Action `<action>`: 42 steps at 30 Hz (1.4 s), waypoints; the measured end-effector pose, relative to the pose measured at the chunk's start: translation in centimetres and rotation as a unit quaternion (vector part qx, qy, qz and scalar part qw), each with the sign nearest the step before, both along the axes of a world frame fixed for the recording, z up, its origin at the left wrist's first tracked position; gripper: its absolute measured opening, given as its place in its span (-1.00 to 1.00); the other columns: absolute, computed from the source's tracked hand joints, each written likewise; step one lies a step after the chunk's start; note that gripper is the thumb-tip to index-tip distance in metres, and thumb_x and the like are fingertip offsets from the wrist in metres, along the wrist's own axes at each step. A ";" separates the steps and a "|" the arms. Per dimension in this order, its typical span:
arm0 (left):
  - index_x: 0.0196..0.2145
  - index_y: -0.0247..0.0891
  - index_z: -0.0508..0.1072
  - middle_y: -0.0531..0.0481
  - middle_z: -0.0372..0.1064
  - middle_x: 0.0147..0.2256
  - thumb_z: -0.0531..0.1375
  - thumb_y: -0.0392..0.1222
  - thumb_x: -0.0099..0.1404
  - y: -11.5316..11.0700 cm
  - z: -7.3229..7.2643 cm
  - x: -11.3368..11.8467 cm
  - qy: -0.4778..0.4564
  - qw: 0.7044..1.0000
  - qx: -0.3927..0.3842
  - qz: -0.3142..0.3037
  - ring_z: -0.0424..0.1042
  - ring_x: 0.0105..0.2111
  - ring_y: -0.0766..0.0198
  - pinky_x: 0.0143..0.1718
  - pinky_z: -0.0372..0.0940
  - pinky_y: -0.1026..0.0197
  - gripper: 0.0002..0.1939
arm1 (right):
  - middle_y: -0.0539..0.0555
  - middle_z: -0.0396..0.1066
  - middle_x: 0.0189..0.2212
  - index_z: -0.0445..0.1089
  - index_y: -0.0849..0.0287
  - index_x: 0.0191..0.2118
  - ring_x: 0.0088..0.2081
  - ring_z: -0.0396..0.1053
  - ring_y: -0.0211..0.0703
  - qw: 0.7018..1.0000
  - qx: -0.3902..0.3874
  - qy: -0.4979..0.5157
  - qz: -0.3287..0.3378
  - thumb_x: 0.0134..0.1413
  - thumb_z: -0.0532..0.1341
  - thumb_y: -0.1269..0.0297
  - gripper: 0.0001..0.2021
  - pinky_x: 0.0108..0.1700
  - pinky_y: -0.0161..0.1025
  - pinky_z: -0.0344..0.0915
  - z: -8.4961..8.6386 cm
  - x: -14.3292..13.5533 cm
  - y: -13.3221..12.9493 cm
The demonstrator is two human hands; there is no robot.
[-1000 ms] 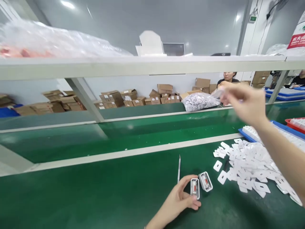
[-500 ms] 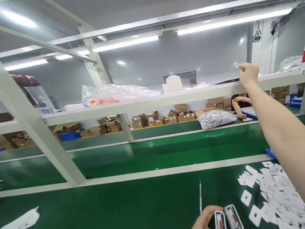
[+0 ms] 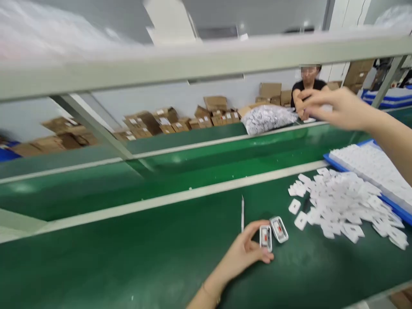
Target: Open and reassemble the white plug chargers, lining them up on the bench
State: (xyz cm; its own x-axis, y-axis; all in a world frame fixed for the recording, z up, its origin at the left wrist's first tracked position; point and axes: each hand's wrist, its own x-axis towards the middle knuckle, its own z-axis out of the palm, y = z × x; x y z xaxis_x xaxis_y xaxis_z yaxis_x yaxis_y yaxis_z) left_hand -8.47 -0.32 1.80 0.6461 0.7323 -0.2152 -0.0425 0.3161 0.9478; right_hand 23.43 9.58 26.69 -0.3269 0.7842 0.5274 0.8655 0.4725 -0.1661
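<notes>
My left hand (image 3: 246,248) grips a small white rectangular casing (image 3: 265,238) at its ends, between thumb and fingers, low over the green work surface. Inside the casing a small red part shows. A second casing (image 3: 279,229) of the same kind lies just to the right, tilted a little. Left of them lies a thin pale pointed tool (image 3: 242,213), partly behind my hand. My right hand (image 3: 337,107) is raised in the air at the upper right, slightly blurred, its fingers stretched out with nothing visible in them. Below it spreads a pile of flat white pieces with small slots (image 3: 337,201).
A blue tray (image 3: 328,159) full of white parts stands at the right. A shelf beam (image 3: 206,60) runs across overhead. Beyond the green belt lies a clear bag of small parts (image 3: 268,120), near a seated co-worker (image 3: 318,83). Cardboard boxes (image 3: 141,122) line the back.
The view has tipped down, bringing the casings and the tray further into sight. My right hand has come down from the shelf edge, and its closed fingers have stretched out.
</notes>
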 end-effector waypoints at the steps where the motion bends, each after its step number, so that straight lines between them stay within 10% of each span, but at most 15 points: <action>1: 0.07 -0.14 0.31 -0.22 0.29 0.10 0.40 -0.11 0.09 0.0 0.4 0.1 0.003 1.000 0.008 -0.001 0.56 -0.31 0.18 -0.29 0.45 0.27 -0.39 | 0.07 0.52 -0.12 0.53 0.12 -0.06 -0.15 0.47 -0.11 0.989 -0.104 -0.095 0.053 0.21 0.14 0.22 -0.72 -0.09 -0.15 0.32 -2.4 -0.3 -1.8; 7: 0.07 -0.14 0.29 -0.22 0.04 0.26 0.35 -0.18 0.15 0.1 0.6 0.2 0.008 0.999 0.051 -0.014 0.56 -0.26 0.17 -0.23 0.48 0.25 -0.45 | 0.21 0.47 -0.05 0.50 0.21 -0.06 -0.05 0.43 0.07 0.917 -0.287 -0.228 0.160 0.14 0.18 0.35 -0.73 -0.11 -0.04 0.38 -14.8 -1.5 -7.1; 12: 0.09 -0.16 0.27 -0.23 0.02 0.27 0.37 -0.21 0.12 -0.1 0.1 0.2 -0.007 0.997 0.077 -0.016 0.56 -0.24 0.16 -0.20 0.49 0.25 -0.39 | 0.25 0.40 0.03 0.42 0.27 0.01 0.08 0.33 0.05 0.925 -0.254 -0.214 0.183 0.09 0.12 0.49 -0.64 0.06 -0.03 0.28 -19.5 -1.7 -4.8; 20: 0.10 -0.15 0.26 -0.21 0.02 0.27 0.36 -0.24 0.12 -0.3 -0.3 0.2 -0.032 0.995 0.095 -0.020 0.56 -0.22 0.14 -0.16 0.50 0.21 -0.38 | 0.09 0.50 -0.32 0.42 0.14 -0.22 -0.38 0.42 -0.13 0.939 -0.304 -0.124 0.107 0.18 0.08 0.24 -0.80 -0.36 -0.19 0.31 -18.8 -2.7 -4.5; 24: 0.10 -0.17 0.27 -0.22 0.07 0.24 0.37 -0.24 0.11 -0.2 -0.3 0.2 -0.040 0.995 0.086 -0.022 0.56 -0.22 0.13 -0.16 0.49 0.20 -0.38 | 0.09 0.53 -0.22 0.48 0.12 -0.21 -0.19 0.48 -0.12 0.967 -0.150 0.043 0.200 0.22 0.12 0.23 -0.80 -0.14 -0.15 0.42 -17.7 -5.4 -7.6; 30: 0.09 -0.17 0.27 -0.25 0.11 0.22 0.39 -0.25 0.07 0.0 -0.8 0.3 -0.054 0.996 0.073 -0.008 0.56 -0.24 0.11 -0.20 0.50 0.16 -0.35 | 0.13 0.50 -0.06 0.48 0.25 -0.08 0.11 0.35 -0.16 0.903 0.029 -0.002 0.429 0.28 0.05 0.45 -0.74 0.13 -0.22 0.38 -20.7 -9.1 -9.3; 36: 0.09 -0.17 0.27 -0.23 0.23 0.14 0.39 -0.21 0.08 0.2 -1.2 0.2 -0.066 0.995 0.075 -0.017 0.56 -0.24 0.10 -0.20 0.50 0.15 -0.36 | 0.17 0.47 -0.03 0.46 0.34 -0.07 0.12 0.33 -0.16 0.898 0.122 -0.088 0.413 0.28 0.04 0.51 -0.74 0.09 -0.28 0.40 -22.4 -9.0 -8.4; 42: 0.09 -0.14 0.30 -0.23 0.13 0.21 0.38 -0.17 0.11 0.2 -1.4 0.4 -0.064 0.995 0.074 -0.007 0.57 -0.26 0.13 -0.22 0.50 0.15 -0.40 | 0.14 0.45 0.01 0.45 0.30 -0.01 0.14 0.32 -0.14 0.910 0.055 -0.108 0.397 0.27 0.06 0.46 -0.71 0.14 -0.25 0.37 -21.0 -9.3 -9.6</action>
State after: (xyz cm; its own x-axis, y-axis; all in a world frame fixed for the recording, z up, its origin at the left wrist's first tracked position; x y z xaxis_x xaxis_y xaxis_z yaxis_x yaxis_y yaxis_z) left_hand -8.08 -0.08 0.44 0.6719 0.7403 -0.0210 -0.1630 0.1755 0.9709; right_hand 14.12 -0.01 5.73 -0.8728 0.2028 0.4440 0.2517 0.9663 0.0533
